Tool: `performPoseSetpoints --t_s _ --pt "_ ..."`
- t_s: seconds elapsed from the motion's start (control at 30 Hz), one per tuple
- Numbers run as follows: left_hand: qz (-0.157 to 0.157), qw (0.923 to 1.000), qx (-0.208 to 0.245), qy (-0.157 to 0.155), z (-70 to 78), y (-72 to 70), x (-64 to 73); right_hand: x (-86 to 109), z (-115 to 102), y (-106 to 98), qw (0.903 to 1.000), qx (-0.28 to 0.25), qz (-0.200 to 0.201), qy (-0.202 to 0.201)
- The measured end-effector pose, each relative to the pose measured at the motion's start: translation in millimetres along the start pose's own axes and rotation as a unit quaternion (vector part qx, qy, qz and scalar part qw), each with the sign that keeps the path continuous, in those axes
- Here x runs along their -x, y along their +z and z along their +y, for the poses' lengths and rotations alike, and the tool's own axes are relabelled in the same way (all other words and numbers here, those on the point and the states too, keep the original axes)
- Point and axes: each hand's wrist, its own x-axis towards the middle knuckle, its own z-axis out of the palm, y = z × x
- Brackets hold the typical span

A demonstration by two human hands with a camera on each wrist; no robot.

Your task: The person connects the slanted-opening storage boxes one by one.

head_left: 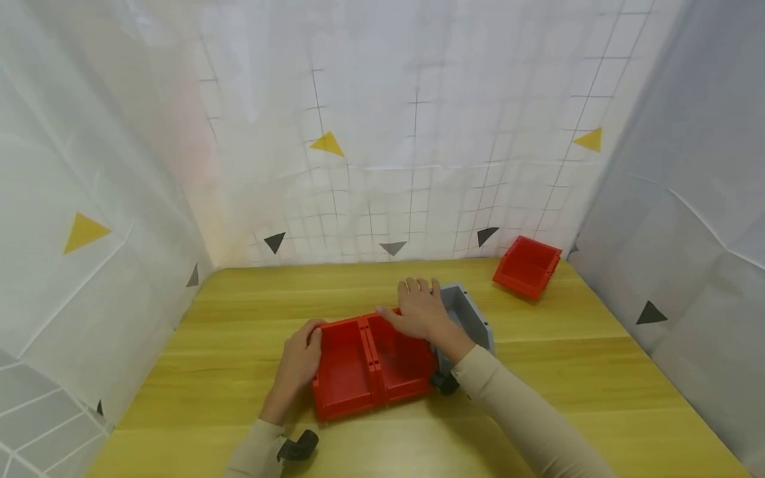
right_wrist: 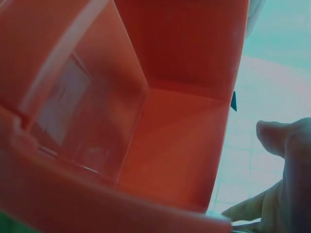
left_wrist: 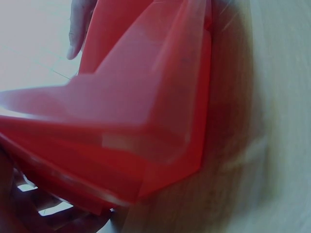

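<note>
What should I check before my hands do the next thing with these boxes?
1. Left hand holding the left red box: ok, at its left side.
2. Right red box lined up beside it: ok, side by side.
3. Right hand gripping firmly: cannot tell.
4. Grey box fully in sight: not ok, the right arm partly covers it.
5. Far red box out of the way: ok, it sits apart.

You wear plain beige long sleeves, left sleeve (head_left: 254, 455) and right sleeve (head_left: 528, 418), with a stubby black left wrist camera (head_left: 300, 446) and black right wrist camera (head_left: 444, 383).
</note>
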Motion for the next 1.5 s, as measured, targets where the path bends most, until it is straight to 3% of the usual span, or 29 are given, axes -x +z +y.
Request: performPoseSetpoints --t_s 0.97,1.23,1.5 --pt "-0.004 1.0 -0.002 -0.003 -1.1 -0.1 -2.1 4.4 -4.1 -3.8 0.999 0.041 -0.01 -0.018" --pt "-0.014 0.9999 0.007 -0.006 -3.2 1.9 -1.2 2.3 0.1 13.4 0.9989 0.031 -0.034 -0.003" --pt "0.003 1.0 0.001 0.004 -4.7 0.8 -2.1 -1.8 2.2 19.2 0.9996 0.02 -0.018 -0.007"
